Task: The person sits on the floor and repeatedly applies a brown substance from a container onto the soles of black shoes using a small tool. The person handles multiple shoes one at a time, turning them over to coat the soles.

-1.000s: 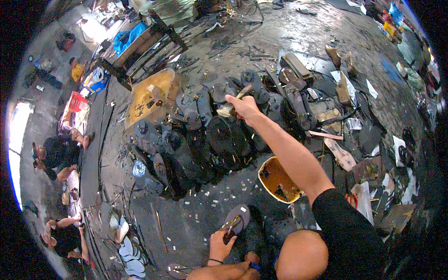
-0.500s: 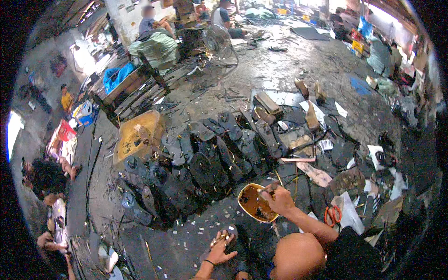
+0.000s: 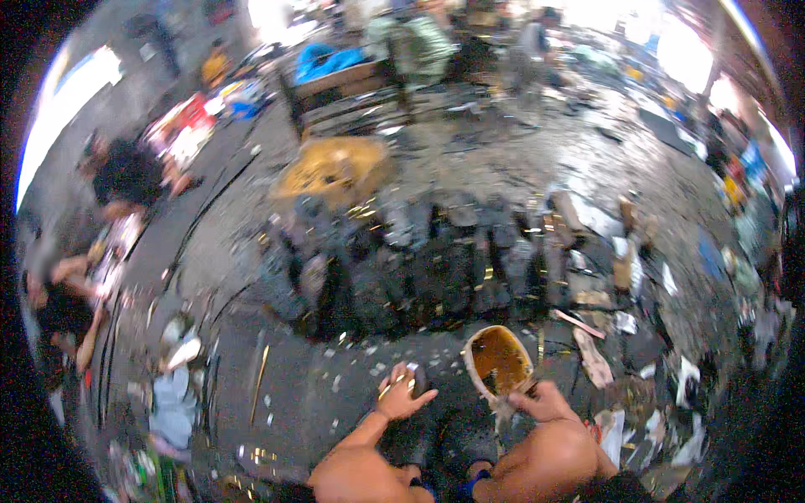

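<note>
My left hand (image 3: 401, 396) rests over a dark rounded flat piece (image 3: 417, 382), with its thumb stretched out to the right and pale specks on the fingers. To its right stands a tub (image 3: 471, 369) with a pale rim, holding brown, glue-like stuff. My right hand (image 3: 547, 404) is at the tub's near right edge, its fingers curled closed. Blur hides what they hold, or whether they touch the rim. A pale ragged bit (image 3: 501, 412) hangs below the tub's near edge. Beyond both hands lies a long cluster of dark shoe soles (image 3: 377, 277).
A yellowish stained board (image 3: 331, 172) lies behind the soles. A brown stick (image 3: 260, 377) is to the left, a pale sole-shaped piece (image 3: 593, 356) to the right. Scraps litter the floor. Co-workers (image 3: 126, 172) sit at the left. A blue cloth (image 3: 327, 63) lies farther back.
The view has swung leftward and blurred. My right hand has come out from over the tub to its near right edge. My left hand stays at the dark piece.
</note>
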{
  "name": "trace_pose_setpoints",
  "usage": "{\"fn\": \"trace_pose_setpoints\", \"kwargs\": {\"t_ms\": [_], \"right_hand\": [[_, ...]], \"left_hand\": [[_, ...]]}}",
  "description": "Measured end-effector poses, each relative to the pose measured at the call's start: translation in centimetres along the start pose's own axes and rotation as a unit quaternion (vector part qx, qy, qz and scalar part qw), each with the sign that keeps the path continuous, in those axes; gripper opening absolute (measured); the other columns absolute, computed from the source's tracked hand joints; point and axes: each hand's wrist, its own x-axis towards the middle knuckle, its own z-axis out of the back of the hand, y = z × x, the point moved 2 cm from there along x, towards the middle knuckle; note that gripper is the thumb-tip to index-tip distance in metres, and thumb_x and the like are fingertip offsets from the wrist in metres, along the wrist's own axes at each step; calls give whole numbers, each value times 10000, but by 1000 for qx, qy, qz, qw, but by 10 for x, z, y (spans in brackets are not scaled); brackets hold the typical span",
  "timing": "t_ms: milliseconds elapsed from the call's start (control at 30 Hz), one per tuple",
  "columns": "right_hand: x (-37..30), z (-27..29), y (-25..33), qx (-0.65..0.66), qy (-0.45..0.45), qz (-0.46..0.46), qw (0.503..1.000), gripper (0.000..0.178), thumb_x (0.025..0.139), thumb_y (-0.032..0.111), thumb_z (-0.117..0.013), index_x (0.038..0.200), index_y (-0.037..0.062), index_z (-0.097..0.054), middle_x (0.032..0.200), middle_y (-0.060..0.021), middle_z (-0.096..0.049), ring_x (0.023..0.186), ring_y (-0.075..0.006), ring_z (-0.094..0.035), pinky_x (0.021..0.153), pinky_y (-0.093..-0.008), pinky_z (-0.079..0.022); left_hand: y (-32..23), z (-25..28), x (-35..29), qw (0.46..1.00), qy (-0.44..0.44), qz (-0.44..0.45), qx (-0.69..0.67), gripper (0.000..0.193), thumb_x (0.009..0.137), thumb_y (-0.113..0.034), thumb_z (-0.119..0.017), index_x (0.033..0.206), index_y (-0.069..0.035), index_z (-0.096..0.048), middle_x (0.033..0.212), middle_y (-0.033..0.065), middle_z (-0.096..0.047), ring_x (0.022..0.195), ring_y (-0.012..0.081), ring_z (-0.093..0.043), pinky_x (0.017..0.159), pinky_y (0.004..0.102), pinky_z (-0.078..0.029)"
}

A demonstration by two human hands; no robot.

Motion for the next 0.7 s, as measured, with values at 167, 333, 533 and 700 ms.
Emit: {"fn": "trace_pose_setpoints", "kwargs": {"t_ms": [167, 333, 533, 700], "right_hand": [[47, -2, 149, 82, -119, 225, 964, 289, 833, 68, -753, 1081, -26, -639, 1001, -101, -695, 911, -181, -666, 823, -321, -538], [85, -46, 237, 121, -189, 380, 897, 269, 826, 164, -784, 1061, 71, -691, 1001, -109, -715, 941, -237, -680, 832, -344, -526], [101, -53, 213, 118, -151, 360, 913, 203, 844, 107, -748, 1029, 55, -682, 975, -118, -717, 913, -231, -690, 802, -349, -532], [109, -48, 217, 123, -193, 356, 906, 164, 848, 137, -752, 992, 74, -707, 980, -124, -718, 922, -297, -687, 807, -387, -530]], "left_hand": [[8, 32, 17, 777, -146, 162, -590, 584, 996, -516, -469, 1263, -20, -622, 1278, 114, -635, 1150, 226, -588, 1008, 360, -446], [-73, 121, 14, 538, -79, 52, -838, 576, 1012, -539, -405, 1257, -54, -596, 1100, 96, -681, 955, 228, -672, 853, 387, -553], [-78, 97, 5, 546, -137, 52, -825, 547, 1046, -488, -339, 1262, -55, -593, 1145, 94, -673, 1001, 222, -662, 880, 377, -551], [-66, 76, 20, 605, -121, 45, -786, 553, 1049, -484, -346, 1243, -29, -591, 1123, 82, -676, 961, 209, -668, 865, 372, -550]]}}
